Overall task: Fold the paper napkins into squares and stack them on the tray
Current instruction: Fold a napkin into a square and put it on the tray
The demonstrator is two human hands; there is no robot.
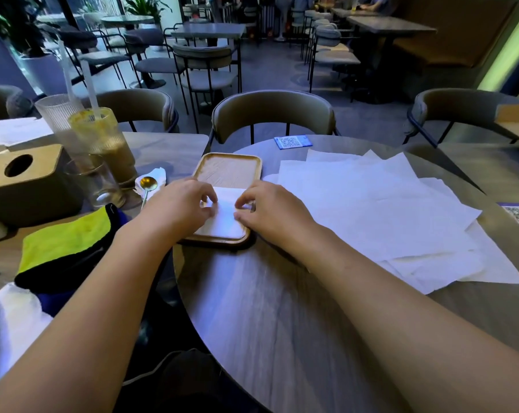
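Note:
A wooden tray [228,168] lies on the round table ahead of me. A folded white napkin [224,220] sits on the tray's near half. My left hand [177,204] pinches the napkin's left edge with curled fingers. My right hand [270,207] pinches its right edge the same way. To the right of the tray, several unfolded white napkins [371,213] lie spread in a loose overlapping pile.
Left of the tray are a gold spoon [147,186] on a crumpled tissue, drink glasses [103,144] with straws, a wooden tissue box [22,180] and a yellow-green cloth [64,236]. QR cards [292,142] lie on the table. A chair [271,114] stands behind it.

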